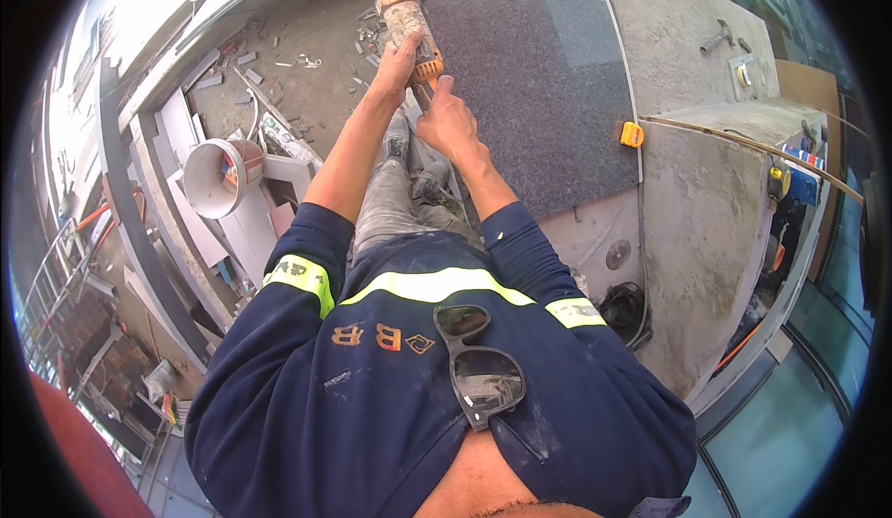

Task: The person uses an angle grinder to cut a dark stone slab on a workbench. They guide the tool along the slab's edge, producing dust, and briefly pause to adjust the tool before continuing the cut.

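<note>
With both hands I hold a dusty yellow and grey angle grinder [405,18], its head at the top of the view, beside the left edge of a large dark grey stone slab [530,81]. My left hand [400,65] is closed round the grinder's body. Nearer to me, my right hand [448,120] is wrapped round its rear handle. The grinder's disc is too hard to make out, and so is whether it touches the slab. On the slab's right edge sits a yellow tape measure [632,134].
A white bucket [216,179] lies tilted on the left among boards and offcuts. Tile scraps [246,58] litter the floor. A concrete ledge [688,202] on the right bears a hammer [716,38] and a long thin strip [734,136]. A black bundle [624,310] lies beside the ledge.
</note>
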{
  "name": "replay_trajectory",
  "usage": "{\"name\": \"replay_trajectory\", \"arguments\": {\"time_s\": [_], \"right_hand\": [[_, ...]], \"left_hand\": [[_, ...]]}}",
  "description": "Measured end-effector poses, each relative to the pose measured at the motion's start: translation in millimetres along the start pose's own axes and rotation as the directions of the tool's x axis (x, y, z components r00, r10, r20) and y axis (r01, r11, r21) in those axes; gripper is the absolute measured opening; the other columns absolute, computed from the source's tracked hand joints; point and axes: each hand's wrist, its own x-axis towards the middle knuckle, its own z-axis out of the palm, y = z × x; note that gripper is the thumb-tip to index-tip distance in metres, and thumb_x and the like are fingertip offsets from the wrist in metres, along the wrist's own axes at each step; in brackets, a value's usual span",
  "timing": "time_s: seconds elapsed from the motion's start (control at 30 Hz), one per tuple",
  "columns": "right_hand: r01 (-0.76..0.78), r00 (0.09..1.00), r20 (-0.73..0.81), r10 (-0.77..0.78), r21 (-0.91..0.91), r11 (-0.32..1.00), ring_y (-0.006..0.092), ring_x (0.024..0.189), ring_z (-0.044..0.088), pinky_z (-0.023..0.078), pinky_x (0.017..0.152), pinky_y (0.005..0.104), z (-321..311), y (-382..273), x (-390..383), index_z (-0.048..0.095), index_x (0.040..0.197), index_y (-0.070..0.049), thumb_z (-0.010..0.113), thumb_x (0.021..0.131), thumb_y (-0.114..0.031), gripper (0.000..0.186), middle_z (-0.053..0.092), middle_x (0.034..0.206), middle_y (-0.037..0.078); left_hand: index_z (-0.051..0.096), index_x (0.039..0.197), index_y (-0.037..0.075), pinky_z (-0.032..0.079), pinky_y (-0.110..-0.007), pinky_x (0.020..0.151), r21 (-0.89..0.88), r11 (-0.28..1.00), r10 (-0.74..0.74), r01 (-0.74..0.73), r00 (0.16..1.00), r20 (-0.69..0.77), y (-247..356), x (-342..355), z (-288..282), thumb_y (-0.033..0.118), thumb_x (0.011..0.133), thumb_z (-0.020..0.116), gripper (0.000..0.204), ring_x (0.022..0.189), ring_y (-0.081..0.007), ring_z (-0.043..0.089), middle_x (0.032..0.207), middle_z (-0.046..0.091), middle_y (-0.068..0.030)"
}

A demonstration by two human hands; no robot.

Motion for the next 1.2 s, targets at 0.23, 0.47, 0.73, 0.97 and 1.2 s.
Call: {"name": "replay_trajectory", "arguments": {"time_s": [0.23,0.47,0.73,0.97,1.2], "right_hand": [[-0.014,1.0,0.014,0.015,-0.012,1.0,0.0572,0.11,0.072,0.056,0.098,0.061,-1,5,-29,0.035,0.146,0.013,0.064,0.089,-0.011,0.068,0.074,0.111,0.04],[-0.048,0.999,0.024,0.049,-0.023,0.999,0.055,0.107,0.074,0.057,0.098,0.0608,3,17,-57,0.034,0.147,0.013,0.068,0.09,-0.01,0.07,0.075,0.109,0.037],[0.023,0.999,-0.025,-0.024,-0.01,1.0,0.056,0.108,0.073,0.057,0.096,0.0606,8,13,-19,0.035,0.146,0.013,0.065,0.089,-0.009,0.068,0.074,0.111,0.038],[0.04,0.998,-0.04,-0.04,-0.011,0.999,0.0572,0.109,0.072,0.057,0.097,0.0621,6,8,-5,0.037,0.141,0.011,0.066,0.088,-0.009,0.064,0.074,0.111,0.039],[-0.033,0.999,0.024,0.033,-0.02,0.999,0.0562,0.107,0.073,0.058,0.097,0.0608,1,16,-61,0.036,0.143,0.011,0.068,0.09,-0.011,0.066,0.074,0.111,0.038]], "left_hand": [[0.064,0.13,0.003,0.06,-0.04,0.089,-0.096,0.995,-0.011,0.019,0.997,0.082,-3,-34,2,0.041,0.106,0.07,0.045,0.098,-0.0212,0.073,0.11,0.073,-0.0092],[0.065,0.13,0.003,0.058,-0.04,0.092,-0.095,0.995,-0.005,0.013,0.997,0.08,-19,-61,8,0.041,0.106,0.07,0.046,0.1,-0.02,0.072,0.111,0.074,-0.0084],[0.063,0.132,0.003,0.06,-0.042,0.09,-0.019,1.0,-0.019,0.019,1.0,0.005,-11,-17,1,0.045,0.105,0.071,0.051,0.098,-0.0227,0.074,0.111,0.075,-0.0106],[0.063,0.13,0.006,0.063,-0.039,0.081,0.015,0.999,-0.052,0.052,0.998,0.028,-2,-5,-2,0.045,0.108,0.067,0.045,0.094,-0.0208,0.075,0.108,0.074,-0.0079],[0.063,0.13,0.007,0.063,-0.039,0.082,-0.046,0.999,0.001,0.002,0.998,0.065,-25,-63,6,0.047,0.108,0.068,0.046,0.094,-0.0186,0.074,0.108,0.074,-0.0062]]}}
